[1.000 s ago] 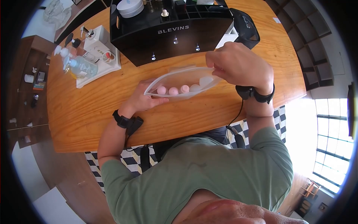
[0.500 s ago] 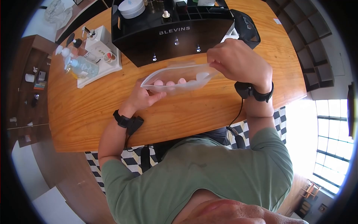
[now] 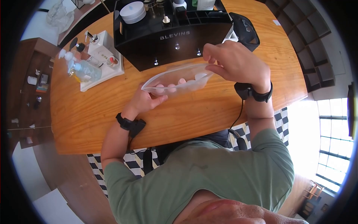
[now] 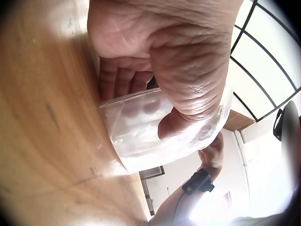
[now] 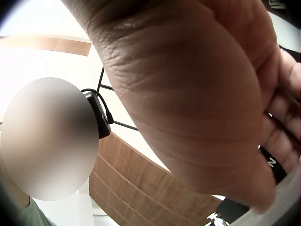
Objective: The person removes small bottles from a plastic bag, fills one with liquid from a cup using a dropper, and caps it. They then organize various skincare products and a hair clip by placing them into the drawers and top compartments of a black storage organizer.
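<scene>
A translucent zip bag point(image 3: 175, 86), its mouth spread, is held just above the table between both hands. Several small pale pink and white rounded items point(image 3: 171, 88) lie inside. My left hand point(image 3: 144, 100) grips the bag's left end, thumb on the near side and fingers behind; the left wrist view shows the thumb point(image 4: 174, 125) pressed on the plastic. At the bag's right end is my right hand point(image 3: 238, 61), its thumb tip at the rim and its index finger raised apart from the thumb. In the right wrist view a gap shows between thumb point(image 5: 256, 188) and fingers.
Behind the bag stands a black organizer box point(image 3: 179, 41) marked BLEVINS, with small drawer knobs and cosmetics on top. A white tray point(image 3: 108, 74) with pump bottles point(image 3: 85, 71) is on the left. A black pouch point(image 3: 246, 31) lies at the back right of the wooden table point(image 3: 179, 119).
The bag's mouth tilts so less of its contents shows. My right index finger and thumb, together at the rim before, have parted. The left hand keeps its hold.
</scene>
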`<control>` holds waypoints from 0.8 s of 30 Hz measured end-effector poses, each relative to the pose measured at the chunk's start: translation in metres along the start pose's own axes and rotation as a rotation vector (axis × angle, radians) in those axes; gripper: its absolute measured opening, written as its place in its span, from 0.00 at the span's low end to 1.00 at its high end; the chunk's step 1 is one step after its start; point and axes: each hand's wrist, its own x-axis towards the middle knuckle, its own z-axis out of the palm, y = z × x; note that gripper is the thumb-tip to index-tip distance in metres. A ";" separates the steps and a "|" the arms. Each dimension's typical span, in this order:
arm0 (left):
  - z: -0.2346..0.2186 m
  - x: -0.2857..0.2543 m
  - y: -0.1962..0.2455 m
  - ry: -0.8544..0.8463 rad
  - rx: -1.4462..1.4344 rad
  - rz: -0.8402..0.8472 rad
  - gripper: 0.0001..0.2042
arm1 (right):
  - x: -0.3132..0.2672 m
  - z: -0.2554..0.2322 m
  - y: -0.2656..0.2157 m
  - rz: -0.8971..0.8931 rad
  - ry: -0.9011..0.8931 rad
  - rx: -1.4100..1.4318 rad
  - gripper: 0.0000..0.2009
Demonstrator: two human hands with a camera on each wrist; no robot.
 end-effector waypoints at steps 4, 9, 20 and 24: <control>-0.003 0.002 0.006 -0.057 0.068 -0.019 0.16 | -0.005 -0.009 0.001 -0.140 0.030 0.152 0.08; 0.005 0.001 -0.006 0.080 -0.038 0.054 0.24 | -0.005 0.001 0.008 -0.179 -0.061 0.072 0.08; 0.006 0.003 -0.003 0.129 -0.276 0.120 0.26 | -0.004 -0.001 0.004 -0.169 0.033 0.095 0.07; 0.003 0.000 -0.009 0.093 -0.200 0.062 0.28 | -0.002 0.004 0.005 -0.158 -0.031 0.022 0.06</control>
